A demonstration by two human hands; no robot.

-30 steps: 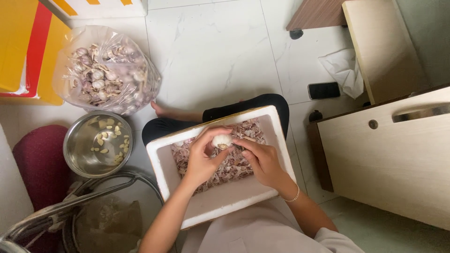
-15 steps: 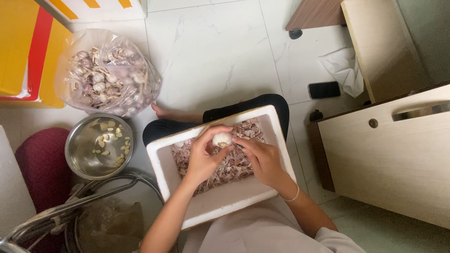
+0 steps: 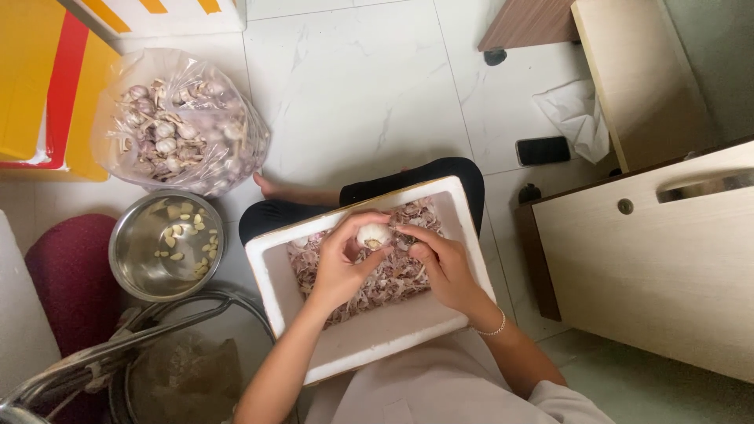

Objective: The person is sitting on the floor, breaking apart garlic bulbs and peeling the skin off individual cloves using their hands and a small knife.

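My left hand [image 3: 339,267] and right hand [image 3: 441,263] stay clamped on the garlic bulb [image 3: 372,235] above the white foam box [image 3: 369,338]; position unchanged, fingertips shifted slightly.

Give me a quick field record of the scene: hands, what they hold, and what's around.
left hand: grips the garlic bulb from the left
right hand: fingertips on the bulb's right side
under hands: white foam box on the lap, holding papery garlic skins
steel bowl: on the floor, some peeled cloves inside
plastic bag: whole garlic bulbs, beyond the bowl
phone: on the floor tiles
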